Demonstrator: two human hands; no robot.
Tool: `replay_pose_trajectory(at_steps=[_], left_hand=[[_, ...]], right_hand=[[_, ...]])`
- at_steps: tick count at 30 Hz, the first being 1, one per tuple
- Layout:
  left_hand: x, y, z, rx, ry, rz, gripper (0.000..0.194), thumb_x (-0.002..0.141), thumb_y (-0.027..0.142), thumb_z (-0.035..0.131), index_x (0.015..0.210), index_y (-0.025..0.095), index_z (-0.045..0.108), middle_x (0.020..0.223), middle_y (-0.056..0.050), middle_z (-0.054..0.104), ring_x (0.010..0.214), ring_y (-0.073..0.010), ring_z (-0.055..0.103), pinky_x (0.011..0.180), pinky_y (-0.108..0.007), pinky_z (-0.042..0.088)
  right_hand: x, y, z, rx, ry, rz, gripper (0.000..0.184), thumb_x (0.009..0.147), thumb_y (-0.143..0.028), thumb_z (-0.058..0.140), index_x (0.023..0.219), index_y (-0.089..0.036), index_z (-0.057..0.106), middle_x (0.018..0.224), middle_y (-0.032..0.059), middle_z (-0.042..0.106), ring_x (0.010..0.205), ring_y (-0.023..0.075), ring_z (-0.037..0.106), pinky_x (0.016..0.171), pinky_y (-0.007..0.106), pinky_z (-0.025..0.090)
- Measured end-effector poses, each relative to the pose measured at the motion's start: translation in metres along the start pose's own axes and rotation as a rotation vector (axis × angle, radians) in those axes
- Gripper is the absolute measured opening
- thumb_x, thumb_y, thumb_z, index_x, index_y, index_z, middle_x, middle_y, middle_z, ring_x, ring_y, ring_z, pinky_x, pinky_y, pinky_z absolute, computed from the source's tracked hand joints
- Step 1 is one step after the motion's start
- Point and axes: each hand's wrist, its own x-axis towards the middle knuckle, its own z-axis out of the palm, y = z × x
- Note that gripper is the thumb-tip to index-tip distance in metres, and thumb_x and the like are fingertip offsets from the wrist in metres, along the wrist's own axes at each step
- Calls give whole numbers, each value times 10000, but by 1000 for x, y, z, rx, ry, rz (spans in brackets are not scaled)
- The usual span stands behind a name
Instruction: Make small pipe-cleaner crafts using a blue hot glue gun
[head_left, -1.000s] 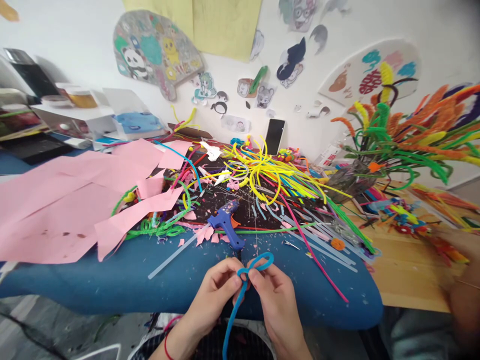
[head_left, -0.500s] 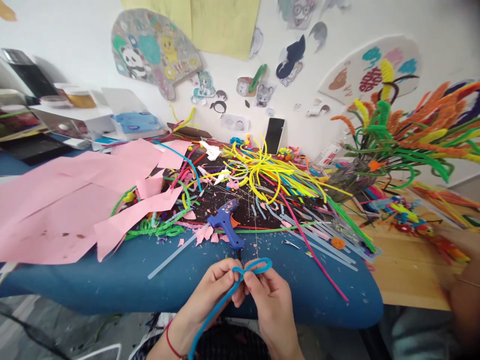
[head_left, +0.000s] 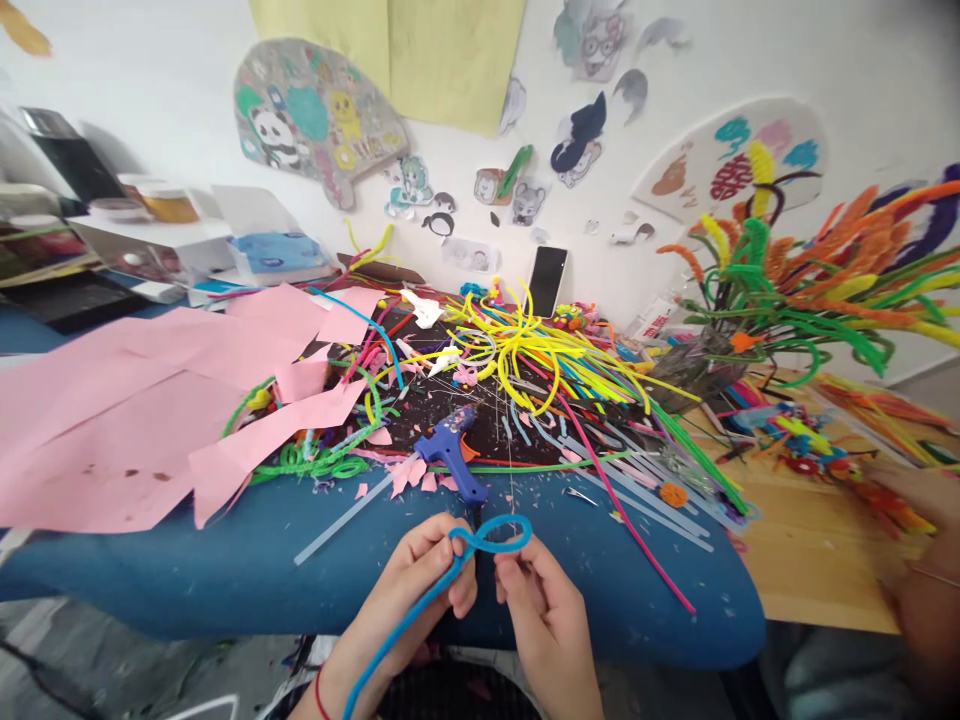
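A blue pipe cleaner (head_left: pixel 409 617) is bent into an oval loop at its upper end, and its long tail runs down over my left wrist. My left hand (head_left: pixel 427 575) is closed, pinching the pipe cleaner at the point where the loop crosses itself. On the loop's right side, my right hand (head_left: pixel 546 600) has thumb and fingers closed at its lower right edge. Just beyond the hands lies a blue glue gun (head_left: pixel 452 455), with a pale glue stick (head_left: pixel 356 512) projecting from its rear.
Pink sheets (head_left: pixel 135 400) cover the left of the blue table (head_left: pixel 247 570). Yellow pipe cleaners (head_left: pixel 555 365) pile up behind the glue gun, near a phone (head_left: pixel 548 280). At right, a vase (head_left: pixel 694 360) holds pipe-cleaner stems; another person's arm (head_left: pixel 930 590) is at the edge.
The loop has become wider and rounder. My right hand has moved from the crossing to the loop's right side, leaving a gap between my hands. The view has tilted slightly.
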Motion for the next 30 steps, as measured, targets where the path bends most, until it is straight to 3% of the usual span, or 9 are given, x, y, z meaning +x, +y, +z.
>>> replay_pose_trajectory(at_steps=[7, 12, 18, 22, 26, 30], left_hand=[[-4, -2, 2, 113, 72, -34, 235, 845, 380, 696, 795, 163, 623, 570, 26, 575, 485, -80, 512, 552, -204, 408], [-5, -3, 8, 205, 195, -23, 262, 796, 392, 741, 785, 154, 633, 625, 24, 605, 507, -85, 526, 577, -216, 419], [-4, 1, 7, 387, 251, -9, 313, 799, 446, 721, 785, 146, 631, 557, 32, 605, 477, -92, 534, 581, -220, 390], [-4, 1, 6, 530, 246, -13, 348, 795, 478, 709, 789, 142, 622, 595, 47, 573, 425, -64, 497, 539, -212, 382], [-6, 0, 3, 658, 284, 6, 392, 791, 542, 672, 827, 157, 608, 633, 51, 514, 396, -49, 392, 409, -187, 276], [-8, -2, -2, 950, 317, 143, 233, 835, 400, 662, 792, 173, 629, 678, 10, 563, 561, -109, 476, 529, -209, 374]], right_hand=[[3, 4, -4, -18, -97, -9, 389, 1003, -403, 367, 688, -208, 486, 643, -19, 501, 614, 126, 487, 601, 216, 413], [6, -1, -4, 14, -195, 22, 323, 984, -364, 430, 769, -200, 607, 659, -1, 611, 623, 142, 564, 658, 235, 467], [7, 3, -5, 32, -76, 35, 227, 906, -396, 581, 946, -194, 677, 748, 27, 680, 717, 172, 635, 701, 248, 506], [7, 6, -3, 72, 8, 82, 240, 834, -423, 667, 816, -186, 691, 711, 39, 683, 687, 181, 638, 663, 257, 524], [8, 7, 1, 38, 53, 125, 237, 832, -403, 670, 749, -182, 685, 700, 43, 680, 673, 181, 637, 644, 257, 529], [7, 8, 9, 86, 134, 125, 211, 839, -378, 662, 749, -187, 677, 730, 36, 680, 692, 175, 643, 657, 250, 533]])
